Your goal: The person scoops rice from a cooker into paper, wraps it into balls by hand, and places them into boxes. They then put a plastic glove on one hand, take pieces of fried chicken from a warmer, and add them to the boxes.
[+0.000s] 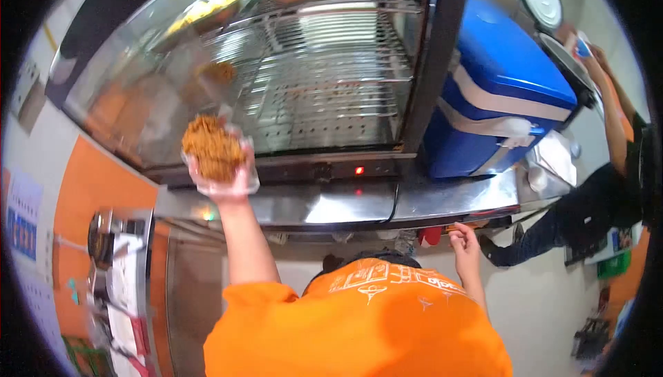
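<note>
Cradling clear plastic tub [247,178] of crumbly brown fried bits [213,148]: L hand [222,189]; R hand [464,240] loosely curled, empty.

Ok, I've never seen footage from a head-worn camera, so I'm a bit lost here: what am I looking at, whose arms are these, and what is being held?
There is only one picture. It comes from a camera worn on a person's head, looking forward and down, and the wide lens bends the edges. The orange shirt at the bottom is the wearer's own.

Their left hand is raised and grips a clear container of orange-brown food. It is held in front of a glass display cabinet with wire racks inside. Their right hand is lower, near the edge of the steel counter, with nothing visible in it.

A blue cooler box stands on the counter to the right. At the far right, another person reaches upward.
</note>
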{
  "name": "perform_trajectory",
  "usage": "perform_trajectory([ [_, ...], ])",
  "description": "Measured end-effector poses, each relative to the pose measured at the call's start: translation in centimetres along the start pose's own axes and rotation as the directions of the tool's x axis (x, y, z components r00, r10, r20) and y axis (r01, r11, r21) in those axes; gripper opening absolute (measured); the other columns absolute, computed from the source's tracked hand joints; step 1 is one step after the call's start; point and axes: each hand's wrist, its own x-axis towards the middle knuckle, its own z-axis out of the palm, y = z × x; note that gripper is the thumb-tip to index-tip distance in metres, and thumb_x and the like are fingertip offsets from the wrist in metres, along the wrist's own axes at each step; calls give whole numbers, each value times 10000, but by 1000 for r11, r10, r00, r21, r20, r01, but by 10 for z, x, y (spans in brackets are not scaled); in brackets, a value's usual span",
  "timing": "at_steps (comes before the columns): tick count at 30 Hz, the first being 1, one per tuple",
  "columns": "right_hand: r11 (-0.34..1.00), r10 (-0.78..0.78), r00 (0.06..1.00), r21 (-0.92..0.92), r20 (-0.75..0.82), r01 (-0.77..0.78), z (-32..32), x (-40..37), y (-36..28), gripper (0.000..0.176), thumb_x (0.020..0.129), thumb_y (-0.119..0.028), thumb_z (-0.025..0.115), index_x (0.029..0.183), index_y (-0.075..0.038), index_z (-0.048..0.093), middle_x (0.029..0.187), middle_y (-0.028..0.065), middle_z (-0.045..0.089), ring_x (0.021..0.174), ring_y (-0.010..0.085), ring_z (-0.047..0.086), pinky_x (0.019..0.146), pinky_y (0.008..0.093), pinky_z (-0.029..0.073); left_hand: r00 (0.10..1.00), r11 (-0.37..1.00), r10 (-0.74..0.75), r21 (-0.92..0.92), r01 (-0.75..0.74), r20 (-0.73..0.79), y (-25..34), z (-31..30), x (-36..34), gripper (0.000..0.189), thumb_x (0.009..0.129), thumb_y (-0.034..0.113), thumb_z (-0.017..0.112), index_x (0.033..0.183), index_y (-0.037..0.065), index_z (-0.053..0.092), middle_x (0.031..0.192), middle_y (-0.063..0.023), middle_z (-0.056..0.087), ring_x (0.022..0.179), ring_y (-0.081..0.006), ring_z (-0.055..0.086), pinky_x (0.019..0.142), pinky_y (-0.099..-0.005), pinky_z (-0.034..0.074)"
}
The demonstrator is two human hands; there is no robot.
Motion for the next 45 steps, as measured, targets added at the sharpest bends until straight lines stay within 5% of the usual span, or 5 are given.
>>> perform_trajectory([
  [6,999,28,976,-33,215,-22,23,-11,28,276,836,-46,599,1109,-35,567,893,26,584,723,54,493,664,203,429,976,984,164,96,-151,-144,15,-12,5,685,733,359,650,1320,147,368,1349,-145,363,1125,-301,432,850,-489,448],
  [12,992,-7,994,-125,107,21,10,-10,11,239,838,-60,599,1074,-24,581,897,26,596,714,57,506,651,207,435,993,993,107,50,-105,-56,5,-9,12,665,751,366,638,1322,146,375,1306,-97,417,1111,-298,431,823,-506,460],
  [21,991,63,996,-120,56,-56,-3,-39,46,235,843,-114,603,1063,-33,592,896,41,606,730,106,551,675,251,469,987,986,-129,-114,119,-90,-70,9,13,651,721,359,678,1292,199,409,1288,-77,438,1091,-303,458,812,-480,437],
  [30,957,-90,996,-278,-27,79,-16,-43,16,271,845,-190,597,1072,-42,586,873,81,609,741,142,588,676,280,476,913,908,-371,-139,395,169,-175,43,32,725,740,334,684,1339,110,343,1396,-116,317,1062,-280,483,798,-442,466],
  [45,965,131,991,-226,-25,-133,-18,-102,30,285,861,-216,584,1075,-28,580,951,105,619,843,178,613,744,306,482,852,720,-491,-464,516,185,-176,71,-21,643,787,256,653,1336,92,363,1392,-145,322,1099,-291,486,872,-500,451],
])
